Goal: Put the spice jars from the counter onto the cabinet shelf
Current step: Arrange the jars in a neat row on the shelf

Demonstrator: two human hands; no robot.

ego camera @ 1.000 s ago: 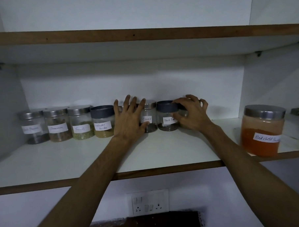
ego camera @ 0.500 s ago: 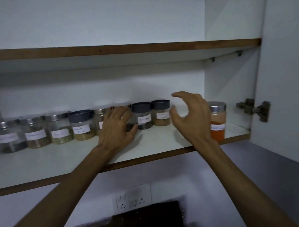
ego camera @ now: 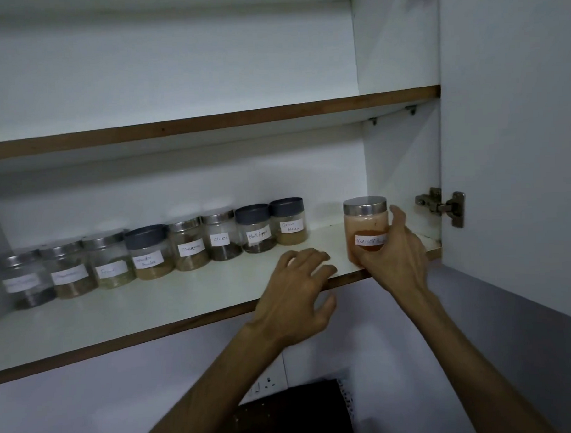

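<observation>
Several small labelled spice jars stand in a row along the back of the white cabinet shelf, from a dark-filled jar at the left to the garam masala jar at the right. A larger red chilli powder jar with a steel lid stands near the shelf's right front corner. My right hand grips this jar from the front and right side. My left hand hovers over the shelf's front edge with fingers loosely spread, holding nothing.
The cabinet door stands open at the right, with a metal hinge just beyond the chilli jar. An upper shelf runs overhead. Below the shelf are a wall socket and a dark object.
My right hand moved right from the row of small jars and took hold of the red chilli jar. My left hand left the row and drew back to the shelf's front edge. The view shifted right.
</observation>
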